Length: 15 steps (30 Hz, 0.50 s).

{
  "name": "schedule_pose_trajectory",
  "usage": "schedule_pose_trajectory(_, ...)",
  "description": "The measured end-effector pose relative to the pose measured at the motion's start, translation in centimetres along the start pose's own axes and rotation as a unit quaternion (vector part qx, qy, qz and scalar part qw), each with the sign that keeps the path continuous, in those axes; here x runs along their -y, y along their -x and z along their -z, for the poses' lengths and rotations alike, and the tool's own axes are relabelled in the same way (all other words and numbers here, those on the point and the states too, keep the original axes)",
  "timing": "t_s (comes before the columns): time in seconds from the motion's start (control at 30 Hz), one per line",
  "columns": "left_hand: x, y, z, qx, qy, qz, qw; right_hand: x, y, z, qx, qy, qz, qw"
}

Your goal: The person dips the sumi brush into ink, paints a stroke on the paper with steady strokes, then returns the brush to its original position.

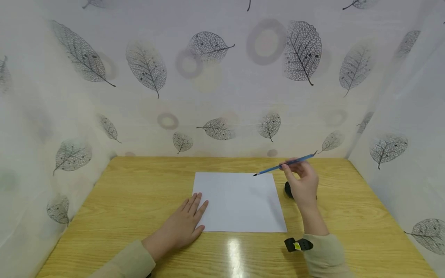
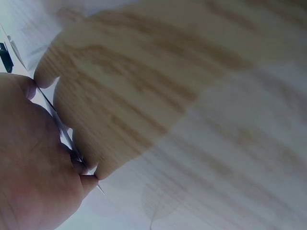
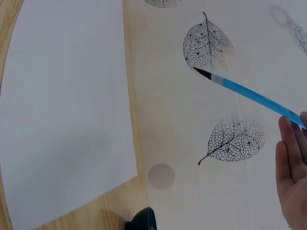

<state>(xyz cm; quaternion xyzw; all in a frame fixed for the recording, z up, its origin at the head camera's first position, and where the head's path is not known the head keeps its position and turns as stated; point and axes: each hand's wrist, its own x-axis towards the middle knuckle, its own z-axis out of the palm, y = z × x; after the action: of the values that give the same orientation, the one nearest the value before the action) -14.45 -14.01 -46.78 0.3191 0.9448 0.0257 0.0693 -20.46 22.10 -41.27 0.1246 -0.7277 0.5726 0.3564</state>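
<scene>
A white sheet of paper (image 1: 240,202) lies on the wooden table. My left hand (image 1: 185,222) rests on its left edge, fingers extended and slightly spread; the left wrist view shows this hand (image 2: 38,158) from the side with its fingertips down at the sheet. Above the far right corner of the paper, my right hand (image 1: 304,183) pinches a slim blue paintbrush (image 1: 271,168) between thumb and fingers. The brush tilts, its pointed black tip toward the left. In the right wrist view the blue paintbrush (image 3: 259,97) shows a pale collar behind the dark bristles.
A small round black container (image 1: 288,190) stands right of the paper, partly hidden behind the right hand. White leaf-patterned sheeting (image 1: 222,96) encloses the table (image 1: 139,185) at the back and both sides. A black strap device (image 1: 298,244) sits at the right sleeve.
</scene>
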Motion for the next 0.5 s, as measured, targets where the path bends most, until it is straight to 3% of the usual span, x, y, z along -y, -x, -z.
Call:
schedule_pose_trajectory(0.33,0.8,-0.3,-1.4,-0.012,-0.011,-0.004,0.9999,-0.2,0.7,-1.9,0.006,-0.011,-0.024,1.0)
schedule_pose_trajectory(0.5,0.5,-0.3,-0.7,-0.003,-0.007,-0.003,1.0,-0.2,1.0,-2.6,0.016,-0.011,-0.034,0.999)
